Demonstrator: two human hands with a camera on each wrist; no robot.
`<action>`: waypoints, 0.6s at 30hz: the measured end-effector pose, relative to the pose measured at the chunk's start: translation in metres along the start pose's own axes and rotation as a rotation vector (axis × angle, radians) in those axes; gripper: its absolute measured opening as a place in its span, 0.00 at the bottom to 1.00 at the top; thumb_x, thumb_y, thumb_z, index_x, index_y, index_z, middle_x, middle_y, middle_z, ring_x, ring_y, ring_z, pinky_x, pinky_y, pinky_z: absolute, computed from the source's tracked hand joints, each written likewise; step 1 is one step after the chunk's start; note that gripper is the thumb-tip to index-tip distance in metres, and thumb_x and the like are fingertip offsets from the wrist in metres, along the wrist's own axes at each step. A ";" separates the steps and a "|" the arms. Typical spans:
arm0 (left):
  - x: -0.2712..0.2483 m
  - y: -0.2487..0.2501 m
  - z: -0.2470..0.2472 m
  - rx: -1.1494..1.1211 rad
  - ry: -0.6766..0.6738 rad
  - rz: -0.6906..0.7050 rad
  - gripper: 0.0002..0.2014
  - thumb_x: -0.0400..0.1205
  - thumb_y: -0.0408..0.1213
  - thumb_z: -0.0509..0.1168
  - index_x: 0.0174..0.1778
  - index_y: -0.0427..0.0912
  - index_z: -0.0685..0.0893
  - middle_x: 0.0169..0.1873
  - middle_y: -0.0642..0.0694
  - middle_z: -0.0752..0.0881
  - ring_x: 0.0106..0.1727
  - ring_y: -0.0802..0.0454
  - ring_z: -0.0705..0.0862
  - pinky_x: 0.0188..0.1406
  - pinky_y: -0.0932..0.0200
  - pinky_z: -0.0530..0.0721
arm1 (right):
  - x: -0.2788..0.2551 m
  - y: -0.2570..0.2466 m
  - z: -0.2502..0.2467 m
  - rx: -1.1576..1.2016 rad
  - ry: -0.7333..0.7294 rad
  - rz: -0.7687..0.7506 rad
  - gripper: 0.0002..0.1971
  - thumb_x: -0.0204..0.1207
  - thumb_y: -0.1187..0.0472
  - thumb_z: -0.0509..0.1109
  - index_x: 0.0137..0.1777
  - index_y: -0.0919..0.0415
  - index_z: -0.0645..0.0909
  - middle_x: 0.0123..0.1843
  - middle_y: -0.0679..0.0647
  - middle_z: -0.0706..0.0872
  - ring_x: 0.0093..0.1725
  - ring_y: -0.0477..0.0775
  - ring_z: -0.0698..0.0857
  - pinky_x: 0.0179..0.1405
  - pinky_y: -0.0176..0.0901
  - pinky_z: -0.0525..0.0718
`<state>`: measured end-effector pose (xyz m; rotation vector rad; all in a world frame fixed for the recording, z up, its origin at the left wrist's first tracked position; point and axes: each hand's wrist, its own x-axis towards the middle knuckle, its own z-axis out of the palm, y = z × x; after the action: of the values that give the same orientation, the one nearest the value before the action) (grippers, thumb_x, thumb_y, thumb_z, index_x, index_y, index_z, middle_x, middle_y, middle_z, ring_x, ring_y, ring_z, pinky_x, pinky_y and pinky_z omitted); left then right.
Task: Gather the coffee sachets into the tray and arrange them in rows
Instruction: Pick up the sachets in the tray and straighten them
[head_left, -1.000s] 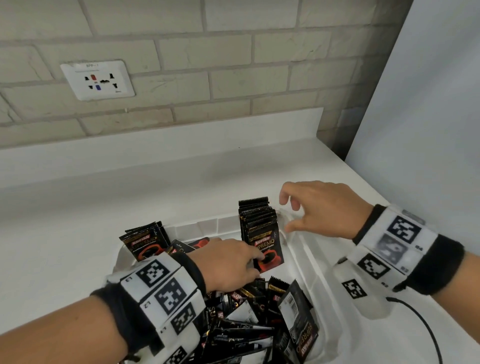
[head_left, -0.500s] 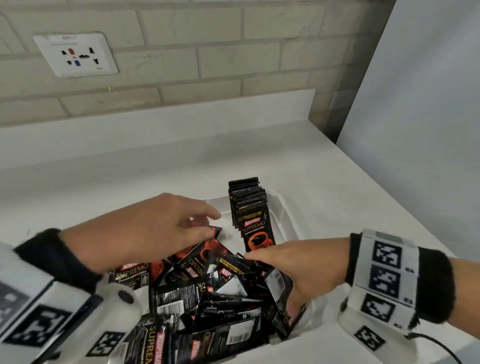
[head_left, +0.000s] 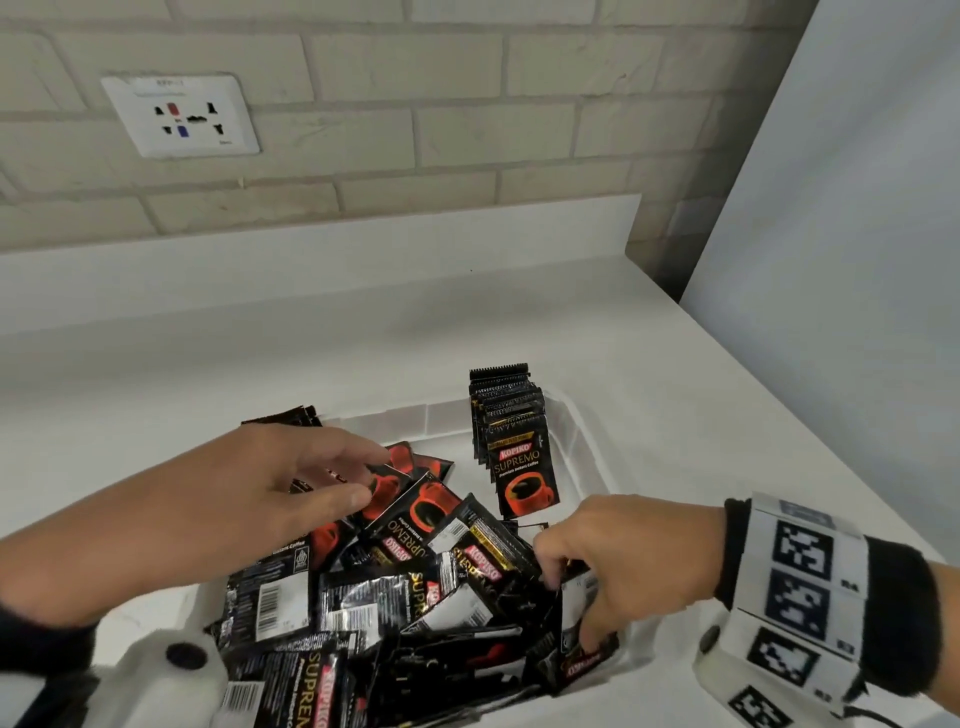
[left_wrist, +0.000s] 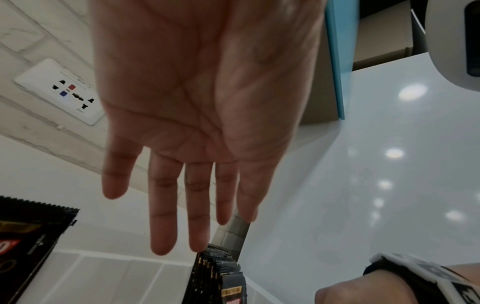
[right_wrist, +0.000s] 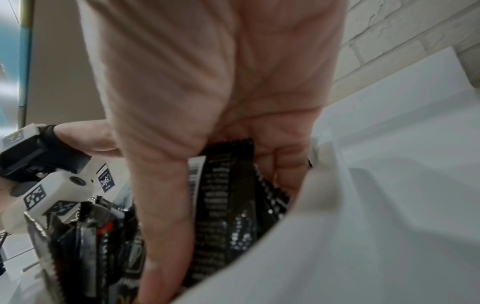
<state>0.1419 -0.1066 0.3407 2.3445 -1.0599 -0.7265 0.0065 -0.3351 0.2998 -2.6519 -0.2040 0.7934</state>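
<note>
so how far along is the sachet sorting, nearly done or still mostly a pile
Still mostly a pile. Done: one upright row of sachets stands at the far right of the tray. In hand: the right hand grips a sachet at the tray's near right wall; the left hand hovers open over the heap. Left: the loose sachets filling most of the tray need standing in rows.

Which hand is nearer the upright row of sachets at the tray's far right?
Right. The right hand grips sachets in the loose pile just below the upright row; the left hand hovers open farther off, left of it.
</note>
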 end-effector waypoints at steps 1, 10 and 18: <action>-0.001 0.004 0.002 -0.014 0.003 0.009 0.25 0.58 0.78 0.61 0.51 0.82 0.78 0.47 0.82 0.81 0.51 0.80 0.79 0.52 0.69 0.75 | -0.001 0.000 0.000 0.018 -0.005 -0.012 0.18 0.68 0.55 0.76 0.57 0.53 0.79 0.36 0.38 0.76 0.34 0.40 0.73 0.33 0.31 0.71; 0.000 0.024 0.012 -0.033 -0.014 0.084 0.29 0.54 0.75 0.60 0.53 0.92 0.62 0.49 0.83 0.79 0.54 0.75 0.80 0.54 0.69 0.78 | -0.014 0.005 -0.023 0.189 0.162 -0.009 0.12 0.67 0.60 0.78 0.50 0.53 0.83 0.30 0.35 0.80 0.29 0.35 0.78 0.29 0.26 0.72; 0.003 0.026 0.019 -0.512 0.167 0.123 0.36 0.47 0.77 0.68 0.55 0.80 0.76 0.55 0.70 0.84 0.54 0.66 0.85 0.58 0.61 0.83 | -0.022 0.011 -0.047 0.787 0.629 -0.036 0.13 0.61 0.69 0.80 0.38 0.53 0.82 0.27 0.39 0.85 0.28 0.33 0.82 0.31 0.25 0.78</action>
<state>0.1178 -0.1274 0.3413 1.8500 -0.8205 -0.6506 0.0147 -0.3642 0.3428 -1.9901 0.1930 -0.0309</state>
